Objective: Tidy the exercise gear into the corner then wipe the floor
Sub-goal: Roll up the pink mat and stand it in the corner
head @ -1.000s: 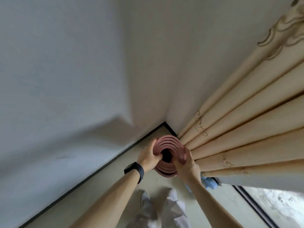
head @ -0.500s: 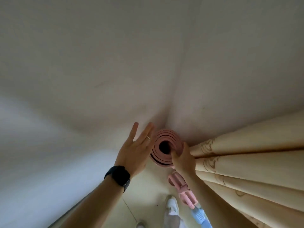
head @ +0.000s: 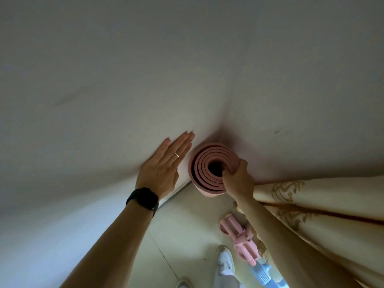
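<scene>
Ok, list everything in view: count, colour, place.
rolled mat: one, pink, upright in the corner
pink gear: count unclear, pink, floor beside curtain
blue item: one, light blue, floor, bottom right
curtain: one, cream and gold, right
walls: two, white, meeting behind mat
floor: one, pale tiles, below
shoes: two, white, bottom edge
watch: one, black, left wrist
ring: one, pale, left hand
left hand: one, fingers straight, left of mat
right hand: one, gripping mat's top rim

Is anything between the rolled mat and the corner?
Nothing visible: the pink yoga mat stands upright in the wall corner, right hand gripping its top rim. The curtain hangs to its right.
</scene>
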Tool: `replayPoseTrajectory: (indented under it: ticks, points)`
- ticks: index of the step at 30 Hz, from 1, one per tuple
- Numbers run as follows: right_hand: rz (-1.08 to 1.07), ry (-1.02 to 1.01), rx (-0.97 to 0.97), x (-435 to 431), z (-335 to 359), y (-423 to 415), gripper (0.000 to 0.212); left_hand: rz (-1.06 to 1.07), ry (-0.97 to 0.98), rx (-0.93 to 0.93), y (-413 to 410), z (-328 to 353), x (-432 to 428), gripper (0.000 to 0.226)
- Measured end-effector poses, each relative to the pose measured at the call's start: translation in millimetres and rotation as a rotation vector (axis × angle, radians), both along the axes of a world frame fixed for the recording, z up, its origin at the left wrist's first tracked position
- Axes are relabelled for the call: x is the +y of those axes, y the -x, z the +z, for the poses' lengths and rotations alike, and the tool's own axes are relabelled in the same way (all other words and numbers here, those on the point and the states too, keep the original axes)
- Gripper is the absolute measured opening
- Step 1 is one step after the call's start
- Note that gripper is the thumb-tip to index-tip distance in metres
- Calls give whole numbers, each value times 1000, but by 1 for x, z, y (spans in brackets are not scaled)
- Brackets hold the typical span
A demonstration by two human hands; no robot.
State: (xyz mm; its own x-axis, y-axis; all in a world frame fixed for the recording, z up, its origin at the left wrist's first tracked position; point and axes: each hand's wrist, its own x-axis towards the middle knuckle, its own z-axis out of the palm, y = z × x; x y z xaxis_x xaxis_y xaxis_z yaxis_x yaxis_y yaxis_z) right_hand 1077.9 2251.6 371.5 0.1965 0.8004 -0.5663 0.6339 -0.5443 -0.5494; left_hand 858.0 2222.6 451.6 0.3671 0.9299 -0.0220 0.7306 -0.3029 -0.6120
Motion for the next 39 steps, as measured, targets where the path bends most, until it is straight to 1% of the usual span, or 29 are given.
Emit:
replayPoseTrajectory:
  ticks: [2, 5, 8, 10, 11, 13, 15, 16, 20, 22, 26, 28, 31, 35, 37, 39]
  points:
    - [-15, -46, -1, 2, 1, 0, 57, -15, -16, 16, 3, -1, 1, 90]
    - [38, -53, -34, 5, -2, 2, 65, -31, -24, 57, 2, -2, 3, 93]
    - [104, -7, -93, 11, 2, -1, 86, -31, -13, 45, -2, -2, 1, 94]
    - [154, -56, -174, 6, 4, -3, 96, -29, -2, 18, -4, -2, 0, 96]
    - [197, -131, -217, 0, 5, -5, 95, -25, 3, 2, -4, -1, 0, 97]
    - [377, -241, -295, -14, 1, -7, 91, -16, 8, -33, -5, 0, 1, 98]
    - [565, -235, -345, -20, -5, -9, 88, -6, 15, -71, -6, 1, 0, 96]
    - [609, -215, -364, -18, -7, -11, 87, -8, 23, -87, -6, 2, 1, 95]
    - [646, -191, -439, -4, 4, -19, 81, -8, 67, -106, -8, 11, -6, 83]
    - [632, -211, -391, -4, 20, -23, 78, -1, 111, -171, -8, 19, -12, 85]
    - [641, -327, -279, -21, 78, -32, 64, 96, 191, -438, -17, 50, -30, 92]
    - [661, -368, -264, -39, 122, -38, 57, 191, 232, -532, -26, 78, -46, 87]
    - [670, -429, -216, -81, 209, -45, 51, 353, 282, -676, -37, 132, -72, 76]
    - [639, -557, -203, -138, 318, -54, 44, 477, 248, -880, -41, 210, -115, 69]
    - [604, -640, -182, -159, 359, -56, 42, 493, 195, -971, -38, 245, -135, 66]
    - [572, -771, -183, -178, 395, -48, 37, 484, 136, -1049, -26, 276, -155, 63]
